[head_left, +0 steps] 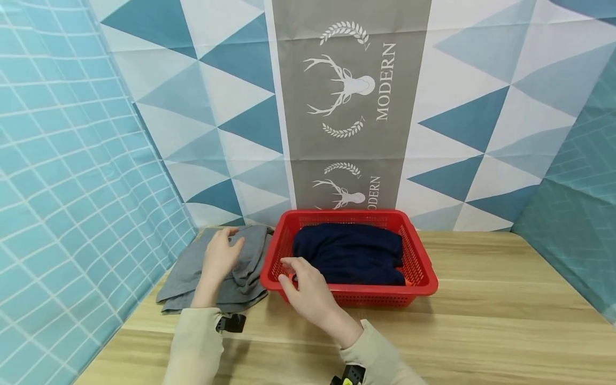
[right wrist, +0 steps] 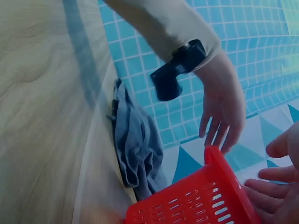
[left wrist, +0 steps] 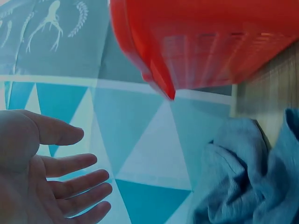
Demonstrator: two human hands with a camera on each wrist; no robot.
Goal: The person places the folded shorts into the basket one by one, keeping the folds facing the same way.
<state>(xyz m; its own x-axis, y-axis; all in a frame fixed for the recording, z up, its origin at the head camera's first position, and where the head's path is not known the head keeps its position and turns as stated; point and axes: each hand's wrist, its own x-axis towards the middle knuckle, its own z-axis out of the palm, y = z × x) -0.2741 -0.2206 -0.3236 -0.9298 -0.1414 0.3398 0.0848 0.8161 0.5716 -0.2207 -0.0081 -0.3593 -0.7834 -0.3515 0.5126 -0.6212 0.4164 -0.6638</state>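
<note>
My left hand (head_left: 222, 254) hovers over a grey cloth garment (head_left: 247, 267) that lies crumpled on the table, left of a red plastic basket (head_left: 348, 289). Its fingers are parted and hold nothing; the left wrist view shows this palm (left wrist: 51, 177) with the fingers extended. At the basket's near left corner, my right hand (head_left: 308, 289) overlaps the rim, fingers loosely bent and thumb apart. Nothing shows between them. Inside the basket rests a folded dark navy cloth (head_left: 348, 251), with a bit of orange (head_left: 408, 282) peeking out beside it.
The basket stands on a wood-grain table (head_left: 491, 299) close to a patterned back curtain (head_left: 240, 107). Blue tile-print sheeting (head_left: 62, 160) borders the left, and teal sheeting (head_left: 577, 230) borders the right. Each wrist wears a black camera strap (head_left: 231, 323).
</note>
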